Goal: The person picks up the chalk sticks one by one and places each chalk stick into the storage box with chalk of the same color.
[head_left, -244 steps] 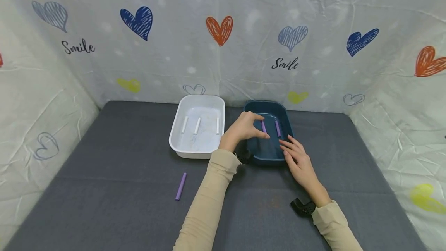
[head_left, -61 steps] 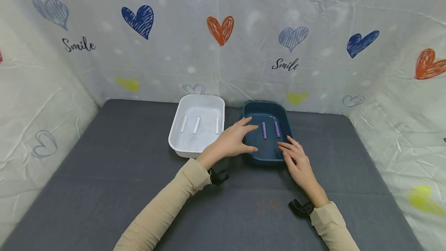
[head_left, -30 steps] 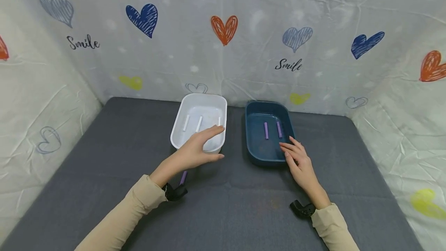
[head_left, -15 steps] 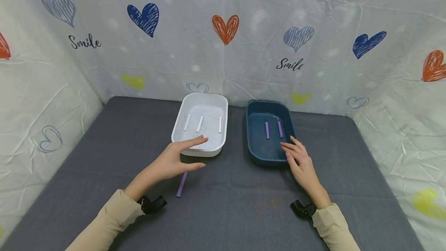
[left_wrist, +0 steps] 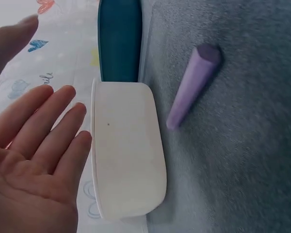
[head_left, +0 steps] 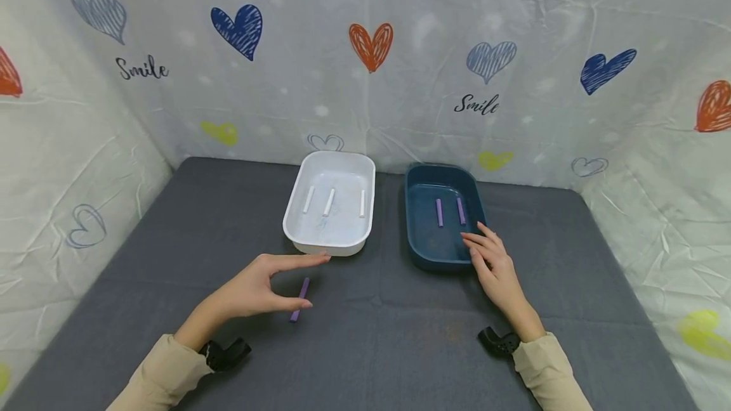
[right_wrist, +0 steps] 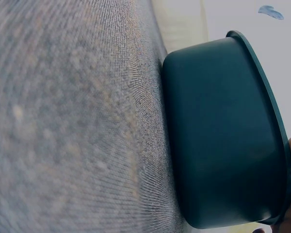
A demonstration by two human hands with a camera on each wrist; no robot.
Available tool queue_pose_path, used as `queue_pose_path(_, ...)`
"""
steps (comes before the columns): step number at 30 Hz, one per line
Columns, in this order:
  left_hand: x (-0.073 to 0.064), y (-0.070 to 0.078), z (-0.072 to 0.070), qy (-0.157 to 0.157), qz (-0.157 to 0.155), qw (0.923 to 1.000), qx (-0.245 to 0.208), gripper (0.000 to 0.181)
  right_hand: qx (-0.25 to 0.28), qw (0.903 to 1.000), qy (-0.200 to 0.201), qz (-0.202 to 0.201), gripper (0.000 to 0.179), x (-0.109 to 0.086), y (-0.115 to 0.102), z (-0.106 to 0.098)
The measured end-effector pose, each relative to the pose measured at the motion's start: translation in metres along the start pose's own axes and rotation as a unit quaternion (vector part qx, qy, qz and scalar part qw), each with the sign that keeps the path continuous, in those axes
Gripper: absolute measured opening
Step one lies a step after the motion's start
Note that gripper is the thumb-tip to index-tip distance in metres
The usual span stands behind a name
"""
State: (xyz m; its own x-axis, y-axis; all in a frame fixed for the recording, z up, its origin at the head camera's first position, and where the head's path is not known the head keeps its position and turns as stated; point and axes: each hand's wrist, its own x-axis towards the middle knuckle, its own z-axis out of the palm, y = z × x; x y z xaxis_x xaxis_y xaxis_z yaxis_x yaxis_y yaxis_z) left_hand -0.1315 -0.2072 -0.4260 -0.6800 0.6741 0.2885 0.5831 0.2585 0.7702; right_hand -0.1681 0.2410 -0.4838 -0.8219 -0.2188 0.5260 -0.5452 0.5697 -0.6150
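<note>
My left hand (head_left: 251, 287) hovers over the table with thumb and fingers spread apart, holding nothing. Just under its thumb lies a purple stick (head_left: 304, 288), partly covered by the thumb in the head view. The left wrist view shows this stick (left_wrist: 191, 87) with a flat, many-sided end. My right hand (head_left: 495, 268) rests with loosely extended fingers on the near right rim of a dark blue tub (head_left: 419, 243). Inside that tub are two purple sticks (head_left: 439, 212). In a white tub (head_left: 342, 236) to its left lie three white sticks (head_left: 329, 202).
Both tubs stand side by side at the back of the table, with a narrow gap between them. A dark grey cloth (head_left: 377, 347) covers the table. Behind it hangs a white curtain (head_left: 320, 68) printed with hearts, which also lines both sides.
From over the blue tub, my left hand has moved left and nearer to me, past the white tub to the loose purple stick. The right hand has stayed at the blue rim.
</note>
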Motion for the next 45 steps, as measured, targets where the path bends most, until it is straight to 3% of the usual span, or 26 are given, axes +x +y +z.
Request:
queue_pose_path(7,-0.013,-0.007,-0.001,-0.027,-0.052,0.9980,0.021,0.086,0.001,1.0000,-0.003,0.004,0.027,0.000,0.000,-0.001)
queue_pose_path(14,-0.023,-0.015,0.000,-0.077,-0.114,0.9888,0.058,0.104,0.001,1.0000,-0.003,0.004,0.027,0.000,-0.001,-0.001)
queue_pose_path(22,-0.028,-0.027,0.003,-0.108,-0.127,0.9836,0.068,0.104,-0.001,0.9999,-0.005,0.009,0.027,-0.002,-0.001,-0.001)
queue_pose_path(32,-0.028,-0.028,0.005,-0.091,-0.126,0.9851,0.074,0.090,0.000,0.9999,-0.005,0.010,0.027,-0.001,-0.001,-0.001)
queue_pose_path(38,-0.027,-0.027,0.006,-0.083,-0.126,0.9828,0.106,0.084,0.006,0.9999,0.001,-0.011,0.026,0.001,0.001,0.000)
queue_pose_path(45,-0.026,-0.027,0.005,-0.077,-0.125,0.9829,0.112,0.082,0.001,0.9995,0.017,-0.027,0.025,0.001,0.002,0.002)
